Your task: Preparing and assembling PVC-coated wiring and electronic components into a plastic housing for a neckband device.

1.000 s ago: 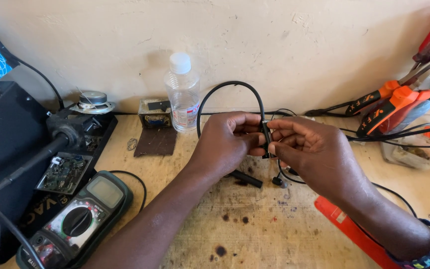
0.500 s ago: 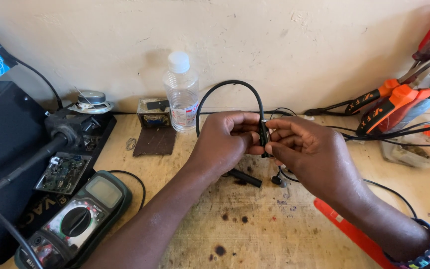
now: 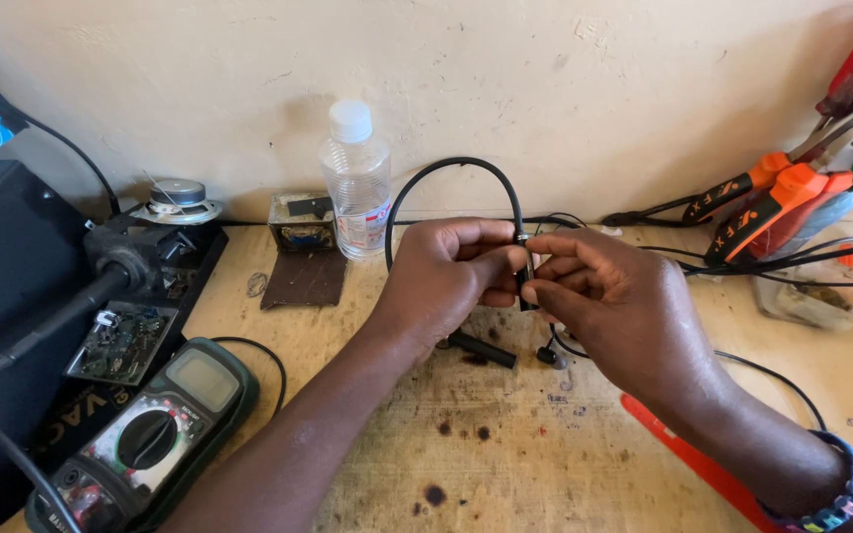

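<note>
At the lower left of the frame, a green-cased multimeter (image 3: 150,444) is seen lying on the stained wooden bench (image 3: 505,454), with a small circuit board (image 3: 120,341) just above it. At the lower right, a red strip (image 3: 688,459) is laid flat on the bench beside the right forearm, and a beaded bracelet (image 3: 836,494) is worn at that wrist. In the middle of the frame the two hands are brought together: the left hand (image 3: 441,271) is curled closed around a black cable (image 3: 456,173), and the right hand (image 3: 614,301) is pinched narrowly on the same cable at its small black plug end (image 3: 526,286). The cable is looped upward in an arch above the hands. Under the hands, a short black tube (image 3: 481,347) is left on the bench. Farther back, a clear plastic bottle (image 3: 355,183) is stood against the wall. At the upper right, orange-handled pliers (image 3: 772,192) are propped.
</note>
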